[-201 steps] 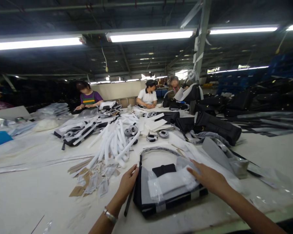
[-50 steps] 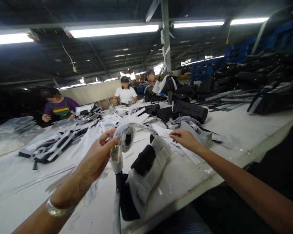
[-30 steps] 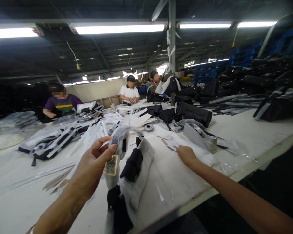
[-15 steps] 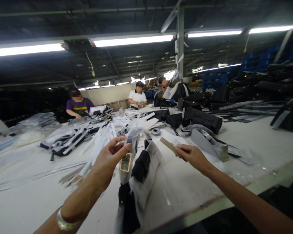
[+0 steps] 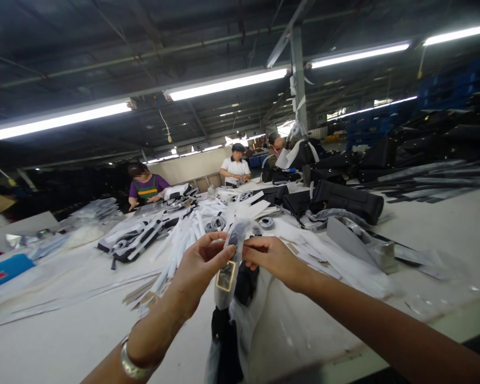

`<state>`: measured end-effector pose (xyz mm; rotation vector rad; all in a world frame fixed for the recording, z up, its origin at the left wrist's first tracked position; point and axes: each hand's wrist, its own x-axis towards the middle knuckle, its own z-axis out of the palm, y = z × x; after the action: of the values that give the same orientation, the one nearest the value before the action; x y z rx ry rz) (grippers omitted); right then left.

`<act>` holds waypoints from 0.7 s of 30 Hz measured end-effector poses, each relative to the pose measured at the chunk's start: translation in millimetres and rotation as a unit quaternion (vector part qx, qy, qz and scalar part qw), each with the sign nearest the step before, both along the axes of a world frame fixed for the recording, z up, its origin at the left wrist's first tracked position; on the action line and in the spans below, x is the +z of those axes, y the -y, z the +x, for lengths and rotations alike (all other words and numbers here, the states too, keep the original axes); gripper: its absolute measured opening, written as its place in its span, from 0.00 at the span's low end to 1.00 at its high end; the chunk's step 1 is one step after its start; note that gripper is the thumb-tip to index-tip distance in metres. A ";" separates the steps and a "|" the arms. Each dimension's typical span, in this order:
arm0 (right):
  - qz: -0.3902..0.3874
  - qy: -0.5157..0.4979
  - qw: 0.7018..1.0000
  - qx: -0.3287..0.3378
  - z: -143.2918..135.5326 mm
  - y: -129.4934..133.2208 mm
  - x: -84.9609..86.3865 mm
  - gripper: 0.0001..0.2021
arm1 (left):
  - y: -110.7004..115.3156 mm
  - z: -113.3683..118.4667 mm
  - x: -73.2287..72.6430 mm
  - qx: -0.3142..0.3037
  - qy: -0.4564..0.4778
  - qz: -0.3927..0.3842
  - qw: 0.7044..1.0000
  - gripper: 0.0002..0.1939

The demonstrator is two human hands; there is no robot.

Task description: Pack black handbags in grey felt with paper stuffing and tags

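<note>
My left hand (image 5: pixel 194 269) pinches a bag strap wrapped in clear film (image 5: pixel 239 233), thumb in front, just above a gold rectangular buckle (image 5: pixel 226 276). From the other side, my right hand (image 5: pixel 276 260) is closed with its fingertips at the same wrapped strap. The brown strip it held earlier cannot be made out in its fingers. Below hangs the black bag (image 5: pixel 226 346) that the strap appears to belong to, partly covered by whitish wrapping (image 5: pixel 246 325). My forearms and hands hide part of it.
White and brown strips (image 5: pixel 192 226) are heaped mid-table beside wrapped straps (image 5: pixel 132 240). Black bags (image 5: pixel 346 200) and a metal block (image 5: pixel 386 256) are to the right. A blue packet (image 5: pixel 8 272) sits at left. Several people work across the white table (image 5: pixel 64 341).
My right hand has moved left with its brown strip to the wrapped strap; the strip is no longer visible in it. The camera view has tilted and shifted left.
</note>
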<state>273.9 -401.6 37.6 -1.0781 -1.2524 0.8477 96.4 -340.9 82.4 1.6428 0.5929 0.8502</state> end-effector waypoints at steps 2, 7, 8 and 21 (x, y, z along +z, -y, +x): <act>-0.021 -0.051 0.997 0.047 -4.9 1.6 5.9 0.18 | 0.0 -0.4 0.6 -0.012 0.001 0.008 1.000 0.21; -0.065 -0.158 0.977 0.125 -4.3 14.3 12.6 0.14 | -3.6 -2.6 -3.1 -0.020 0.003 0.057 0.998 0.18; -0.069 -0.177 0.973 0.128 -3.1 16.1 13.3 0.14 | -4.4 -2.6 -4.3 -0.018 0.001 0.076 0.997 0.17; -0.055 -0.110 0.992 0.003 -19.3 10.9 16.3 0.22 | -0.9 3.2 -8.2 0.095 0.027 0.081 0.992 0.25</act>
<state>254.6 -412.4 54.0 -1.0374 -1.0337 1.0222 99.6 -339.9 74.2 1.7216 0.6631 1.1032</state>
